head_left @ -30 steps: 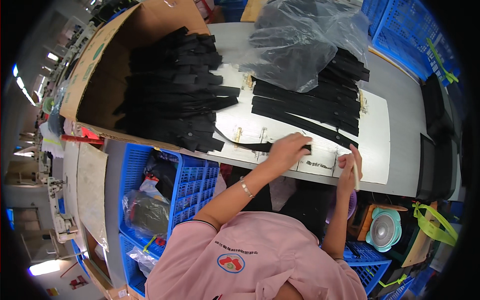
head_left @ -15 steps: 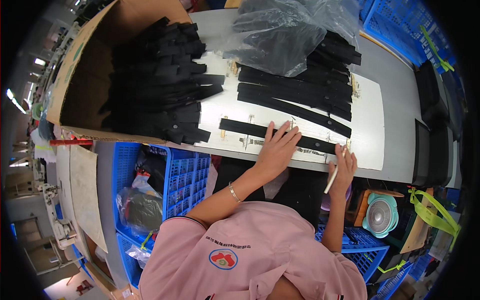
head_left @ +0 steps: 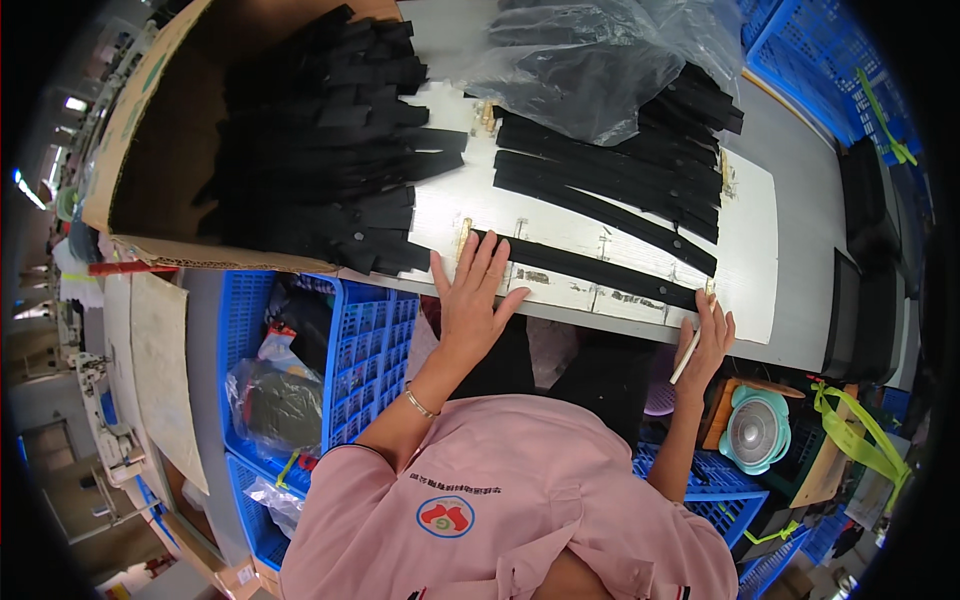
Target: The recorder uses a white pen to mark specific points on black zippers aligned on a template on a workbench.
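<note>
One black fabric strip (head_left: 590, 265) lies along the near part of the white board (head_left: 750, 260), between yellowish marks at its two ends. Flat on its left end rest the fingertips of my left hand (head_left: 472, 300), thumb spread away. My right hand (head_left: 708, 340) is at the strip's right end, fingertips touching there, with a thin white stick (head_left: 686, 357) held in it and pointing down toward me; its exact kind cannot be told. Farther back, more black strips (head_left: 610, 165) lie side by side on the board, several showing a small round dot near the right end.
A cardboard box (head_left: 150, 120) on its side at the left spills a heap of black strips (head_left: 330, 150). Clear plastic sheeting (head_left: 580, 60) covers the far strips. Blue crates (head_left: 365, 360) stand below the table's front edge, and a small teal fan (head_left: 755, 430) sits at lower right.
My left hand has slid leftward from the middle of the near strip to its left end. My right hand stays at the right end with the white stick. The view has shifted slightly.
</note>
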Available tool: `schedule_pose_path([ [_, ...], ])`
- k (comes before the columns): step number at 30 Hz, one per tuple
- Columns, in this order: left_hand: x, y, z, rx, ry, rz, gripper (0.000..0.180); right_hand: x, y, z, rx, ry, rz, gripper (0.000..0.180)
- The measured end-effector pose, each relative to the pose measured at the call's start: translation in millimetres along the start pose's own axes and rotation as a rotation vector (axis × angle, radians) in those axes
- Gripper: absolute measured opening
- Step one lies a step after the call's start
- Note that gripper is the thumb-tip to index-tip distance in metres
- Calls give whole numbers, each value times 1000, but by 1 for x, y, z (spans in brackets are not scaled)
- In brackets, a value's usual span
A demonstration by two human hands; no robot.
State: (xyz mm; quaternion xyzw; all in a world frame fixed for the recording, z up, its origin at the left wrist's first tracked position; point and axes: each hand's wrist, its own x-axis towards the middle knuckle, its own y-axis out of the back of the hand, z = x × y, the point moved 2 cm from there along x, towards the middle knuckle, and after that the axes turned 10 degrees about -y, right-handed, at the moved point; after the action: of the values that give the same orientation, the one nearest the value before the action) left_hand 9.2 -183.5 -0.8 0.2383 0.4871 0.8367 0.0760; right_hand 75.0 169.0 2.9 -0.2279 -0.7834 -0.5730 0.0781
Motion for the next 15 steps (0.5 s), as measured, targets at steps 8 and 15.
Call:
schedule_pose_path([
  [8,-1,-1,-1,24,14,51,67,33,-19,-130,805,-343,-353,30],
  [15,1,-4,1,27,-6,105,69,51,-80,-197,1009,-248,-495,20],
])
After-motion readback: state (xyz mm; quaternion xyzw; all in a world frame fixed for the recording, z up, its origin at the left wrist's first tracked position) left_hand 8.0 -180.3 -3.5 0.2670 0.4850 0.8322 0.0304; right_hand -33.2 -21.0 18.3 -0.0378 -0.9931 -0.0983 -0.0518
